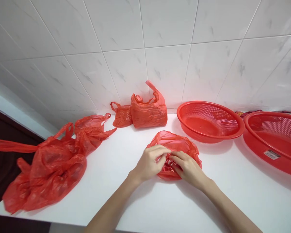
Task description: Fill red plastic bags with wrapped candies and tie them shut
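A red plastic bag (pixel 171 137) lies spread open on the white table, with small shiny red-and-white pieces (pixel 171 162) inside, perhaps wrapped sweets. My left hand (pixel 152 161) reaches over the bag's left side, its fingers bent and pinched together at the middle. What the left fingertips grip is hidden. From the right, my right hand (pixel 187 166) curls its fingers around some of the shiny pieces. Both hands are close together, fingertips almost meeting over the contents.
Behind the bag stand a small tied red bag (pixel 122 116) and a fuller one (pixel 149 113) against the tiled wall. Several crumpled red bags (pixel 55 168) lie along the left edge. To the right are a red plastic colander (pixel 210 137) and a larger red basket (pixel 259 142).
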`<state>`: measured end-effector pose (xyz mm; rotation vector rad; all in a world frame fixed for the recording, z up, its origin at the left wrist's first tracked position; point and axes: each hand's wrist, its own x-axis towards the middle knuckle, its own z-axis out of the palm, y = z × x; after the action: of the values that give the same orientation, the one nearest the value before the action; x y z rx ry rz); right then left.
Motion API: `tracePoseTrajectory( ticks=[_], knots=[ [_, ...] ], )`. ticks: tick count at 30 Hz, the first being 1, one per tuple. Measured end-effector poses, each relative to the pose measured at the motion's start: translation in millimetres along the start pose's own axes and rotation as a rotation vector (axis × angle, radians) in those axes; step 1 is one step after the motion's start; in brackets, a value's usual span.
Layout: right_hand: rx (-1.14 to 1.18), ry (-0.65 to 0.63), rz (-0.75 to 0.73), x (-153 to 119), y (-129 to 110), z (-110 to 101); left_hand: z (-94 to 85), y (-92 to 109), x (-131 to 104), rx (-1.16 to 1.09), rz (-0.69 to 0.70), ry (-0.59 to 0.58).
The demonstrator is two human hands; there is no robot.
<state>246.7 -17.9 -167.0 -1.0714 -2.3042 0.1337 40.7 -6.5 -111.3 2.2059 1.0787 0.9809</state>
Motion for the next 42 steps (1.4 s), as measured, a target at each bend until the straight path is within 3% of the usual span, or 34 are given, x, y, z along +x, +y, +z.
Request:
tracePoseTrajectory(
  ticks=[2, 4, 8, 11, 17, 21, 24, 26, 29, 32, 36, 42],
  knots=[
    [-0.011, -0.086, 0.058, -1, -2, 4, 6.5, -5, -3, 0.122, -0.116, -0.192],
    [-0.037, -0.151, 0.096, -2, -1, 4, 11.7, -15, -5, 0.258, -0.237, -0.286],
    [-0.071, -0.247, 0.143, -5, 3, 4, 20.7, -27, -8, 0.376, -0.354, -0.286],
    [-0.06, -0.252, 0.192, -6, 1, 6, 26.8, -30, -6, 0.422, -0.388, -0.237],
    [-0.052, -0.171, 0.115, -4, -3, 9, 26.0, -38, 2, 0.295, -0.351, -0.05],
    [-0.053, -0.01, 0.15, -1, 7, 16, 21.6, -35, 7, -0.044, -0.352, 0.134],
    [0.103, 0.167, 0.255, 1, 13, 20, 23.4, -32, 10, -0.441, -0.355, 0.11],
    [0.344, 0.21, 0.339, 2, 13, 19, 26.2, -30, 11, -0.613, -0.365, 0.066],
    [0.793, 0.225, 0.49, 7, 5, 11, 29.5, -28, 11, -0.72, -0.404, 0.017],
    [1.061, 0.261, 0.613, 12, -5, 0, 30.5, -27, 10, -0.741, -0.411, -0.004],
    [1.132, 0.309, 0.662, 15, -10, -10, 30.4, -29, 9, -0.647, -0.349, -0.004],
    [1.167, 0.455, 0.769, 11, -3, -5, 32.6, -31, 9, -0.74, -0.496, 0.083]
  ],
)
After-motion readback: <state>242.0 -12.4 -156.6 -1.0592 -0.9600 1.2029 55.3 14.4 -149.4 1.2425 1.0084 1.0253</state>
